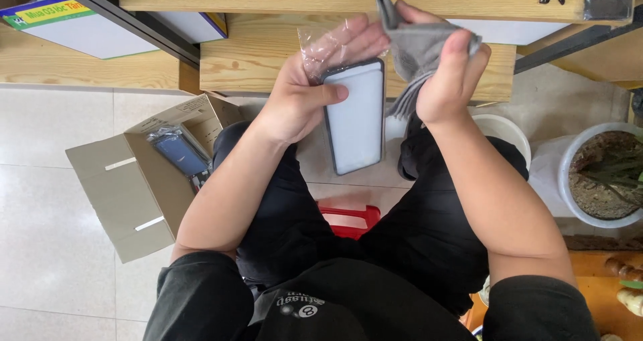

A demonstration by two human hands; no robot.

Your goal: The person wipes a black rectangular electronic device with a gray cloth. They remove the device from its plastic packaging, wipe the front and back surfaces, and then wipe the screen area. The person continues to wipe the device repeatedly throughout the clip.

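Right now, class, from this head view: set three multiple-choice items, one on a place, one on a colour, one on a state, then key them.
1. Where is the open box?
A. on the floor by the left arm
B. on the wooden bench
C. on the lap

2. What colour is the cloth?
A. red
B. grey
C. yellow

3. How is the phone held?
A. lying on the floor
B. pinched under the cloth
C. gripped in the left hand, pale face up

Key: 1 A, the box stands on the tiles left of the knees. 2 B, the cloth in the right hand is grey. 3 C, the left thumb lies across the phone's pale face, and the cloth is up beside its top corner.
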